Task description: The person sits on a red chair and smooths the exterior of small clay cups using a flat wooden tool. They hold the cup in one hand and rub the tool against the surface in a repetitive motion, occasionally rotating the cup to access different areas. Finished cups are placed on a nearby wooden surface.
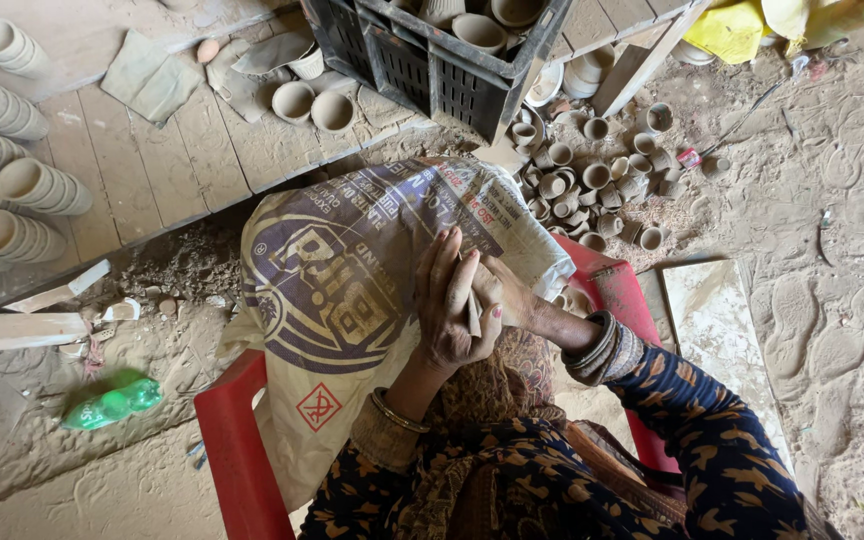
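A sandy floor [832,250] fills the right and lower parts of the view, marked with footprints. A plank platform [182,150] takes the upper left, with stacks of pale clay cups [12,170] lying on their sides along its left edge. A printed sack [352,280] is draped over the middle, across the lap of a person seated in a red chair [227,440]. A black crate [432,55] stands at the top of the platform with cups inside it. A flat pale slab [717,330] lies on the floor to the right of the chair. A heap of small cups [592,185] is piled on the floor just beyond the sack. Two single cups [312,105] stand on the planks near the crate, beside a grey cloth [147,75]. A green bottle [112,400] lies on the floor at lower left.

Over the sack, the left hand [452,310] and right hand [507,290] are pressed together. The left hand's fingers curl round a thin flat piece [474,315], which sits between the two hands above the lap; the right hand touches it from the other side, though its grip is hidden.
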